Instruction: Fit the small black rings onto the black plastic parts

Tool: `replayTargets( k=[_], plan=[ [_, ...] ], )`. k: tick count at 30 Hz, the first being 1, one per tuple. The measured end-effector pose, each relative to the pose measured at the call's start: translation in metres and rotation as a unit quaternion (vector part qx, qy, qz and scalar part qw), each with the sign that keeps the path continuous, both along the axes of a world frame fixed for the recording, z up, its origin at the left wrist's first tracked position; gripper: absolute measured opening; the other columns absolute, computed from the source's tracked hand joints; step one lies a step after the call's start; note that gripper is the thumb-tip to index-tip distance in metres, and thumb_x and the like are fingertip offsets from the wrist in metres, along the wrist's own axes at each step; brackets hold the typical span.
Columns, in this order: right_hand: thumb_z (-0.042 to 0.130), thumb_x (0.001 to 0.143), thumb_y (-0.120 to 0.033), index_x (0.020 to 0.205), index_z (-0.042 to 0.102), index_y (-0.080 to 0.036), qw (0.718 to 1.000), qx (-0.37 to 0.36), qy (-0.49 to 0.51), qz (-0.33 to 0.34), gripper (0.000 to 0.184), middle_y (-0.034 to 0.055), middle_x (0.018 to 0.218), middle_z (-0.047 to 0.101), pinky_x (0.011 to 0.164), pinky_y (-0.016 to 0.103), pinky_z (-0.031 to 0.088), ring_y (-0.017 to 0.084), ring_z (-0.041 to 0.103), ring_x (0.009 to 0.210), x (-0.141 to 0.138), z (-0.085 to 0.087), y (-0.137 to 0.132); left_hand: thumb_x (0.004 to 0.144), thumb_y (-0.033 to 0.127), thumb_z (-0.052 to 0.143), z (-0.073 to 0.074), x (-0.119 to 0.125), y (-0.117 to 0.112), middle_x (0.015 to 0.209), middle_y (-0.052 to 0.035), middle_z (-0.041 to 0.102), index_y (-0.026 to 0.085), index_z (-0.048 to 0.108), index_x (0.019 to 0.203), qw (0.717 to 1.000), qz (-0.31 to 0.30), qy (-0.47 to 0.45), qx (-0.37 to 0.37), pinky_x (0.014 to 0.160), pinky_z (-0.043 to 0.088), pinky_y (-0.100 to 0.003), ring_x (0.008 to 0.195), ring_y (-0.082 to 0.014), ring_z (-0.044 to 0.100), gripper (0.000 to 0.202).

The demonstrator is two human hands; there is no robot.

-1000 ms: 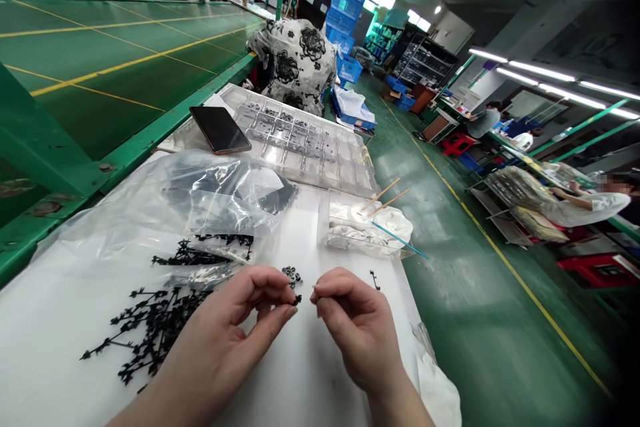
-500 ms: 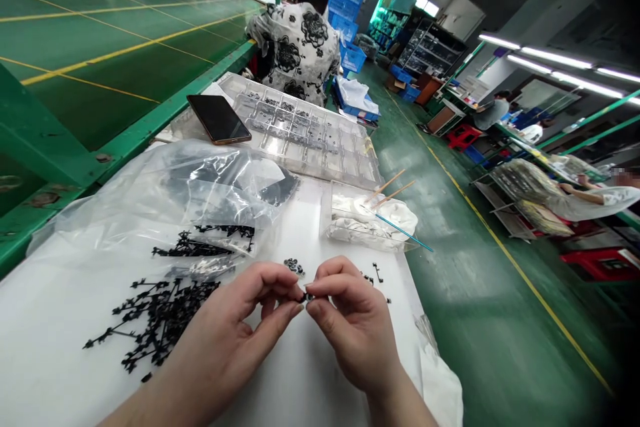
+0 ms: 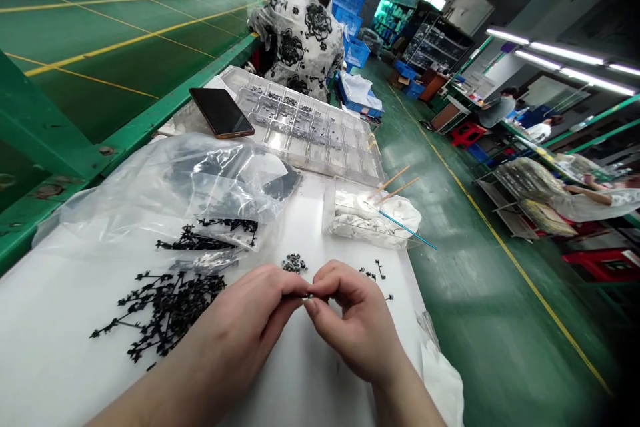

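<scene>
My left hand (image 3: 250, 317) and my right hand (image 3: 353, 317) meet fingertip to fingertip over the white tabletop (image 3: 295, 387). Between them is a tiny dark part (image 3: 309, 296) with a shiny spot, pinched by both hands and mostly covered by the fingers. Its exact kind is too small to make out. Just beyond the fingertips lies a small cluster of ring-like metal pieces (image 3: 294, 263). A pile of black plastic sprue pieces (image 3: 173, 310) spreads to the left of my left hand. Several small black bits (image 3: 369, 273) lie past my right hand.
Behind the pile lies a clear plastic bag (image 3: 150, 180) with black pieces at its mouth. Farther back are a smartphone (image 3: 221, 112) and a compartment tray (image 3: 345, 157). A clear box (image 3: 345, 230) holds white cloth and thin sticks. A person (image 3: 303, 47) in a patterned top sits ahead.
My left hand has rolled over, its fingers now folded closer around the tiny part, and the fingertips of both hands have come nearer together. The camera view has shifted slightly.
</scene>
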State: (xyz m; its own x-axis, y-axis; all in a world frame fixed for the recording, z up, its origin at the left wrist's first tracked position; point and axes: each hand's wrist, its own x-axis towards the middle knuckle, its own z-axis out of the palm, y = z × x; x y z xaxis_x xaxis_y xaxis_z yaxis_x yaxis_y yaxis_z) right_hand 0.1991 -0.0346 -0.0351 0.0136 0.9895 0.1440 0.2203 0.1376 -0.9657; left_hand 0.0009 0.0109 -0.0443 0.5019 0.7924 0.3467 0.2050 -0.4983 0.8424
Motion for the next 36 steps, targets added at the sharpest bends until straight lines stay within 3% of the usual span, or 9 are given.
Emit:
replayTargets(
  k=[6,12,15,20,26,36],
  plan=[
    [0.079,0.084,-0.010,0.083,0.068,-0.023,0.996,0.060,0.062,-0.017,0.017,0.0009,0.083,0.069,0.068,0.027,0.052,0.015,0.065,0.075,-0.002,-0.001,-0.004,0.103,0.028,0.066,0.004,0.001,0.001,0.092,0.0019,0.077,0.031,0.074,0.108,0.998,0.016,0.012,-0.059,0.076,0.056,-0.027,0.076,-0.0190,0.069,0.010],
    [0.081,0.091,-0.026,0.087,0.068,-0.023,0.986,0.009,0.164,0.002,0.014,0.0018,0.083,0.066,0.062,0.027,0.050,0.014,0.060,0.068,0.001,-0.004,-0.005,0.103,0.038,0.066,0.015,-0.001,0.006,0.080,0.0032,0.074,0.030,0.077,0.093,0.983,-0.010,-0.004,-0.184,0.068,0.050,-0.028,0.073,-0.0186,0.068,0.016],
    [0.079,0.093,-0.029,0.091,0.068,-0.023,0.994,0.001,0.111,0.008,0.012,0.0029,0.085,0.067,0.065,0.029,0.053,0.016,0.063,0.073,0.000,-0.004,-0.002,0.100,0.043,0.071,0.016,-0.003,0.009,0.080,0.0017,0.075,0.029,0.077,0.092,0.961,-0.019,-0.052,-0.270,0.068,0.053,-0.027,0.075,-0.0193,0.069,0.017],
    [0.076,0.090,-0.018,0.086,0.068,-0.023,0.998,0.016,-0.033,0.059,0.009,0.0010,0.083,0.067,0.069,0.029,0.053,0.015,0.062,0.073,-0.009,-0.002,0.002,0.098,0.046,0.075,0.015,-0.002,0.012,0.088,-0.0023,0.075,0.025,0.075,0.088,0.922,-0.052,-0.131,-0.360,0.077,0.058,-0.028,0.086,-0.0221,0.072,0.023],
    [0.076,0.091,-0.017,0.089,0.074,-0.023,0.995,0.041,-0.068,0.059,0.007,0.0010,0.083,0.070,0.067,0.028,0.051,0.015,0.063,0.074,-0.009,0.001,0.004,0.106,0.052,0.061,0.010,-0.003,0.010,0.085,0.0015,0.064,0.026,0.067,0.090,0.945,-0.049,-0.056,-0.320,0.073,0.049,-0.026,0.081,-0.0190,0.061,0.031],
    [0.074,0.089,-0.011,0.084,0.068,-0.023,0.992,0.067,-0.092,0.052,0.014,-0.0008,0.081,0.069,0.067,0.025,0.050,0.013,0.063,0.074,-0.011,0.000,0.004,0.110,0.046,0.053,0.011,-0.001,0.007,0.085,0.0012,0.064,0.027,0.063,0.090,0.974,-0.047,0.006,-0.223,0.071,0.047,-0.027,0.079,-0.0195,0.062,0.029]
  ],
)
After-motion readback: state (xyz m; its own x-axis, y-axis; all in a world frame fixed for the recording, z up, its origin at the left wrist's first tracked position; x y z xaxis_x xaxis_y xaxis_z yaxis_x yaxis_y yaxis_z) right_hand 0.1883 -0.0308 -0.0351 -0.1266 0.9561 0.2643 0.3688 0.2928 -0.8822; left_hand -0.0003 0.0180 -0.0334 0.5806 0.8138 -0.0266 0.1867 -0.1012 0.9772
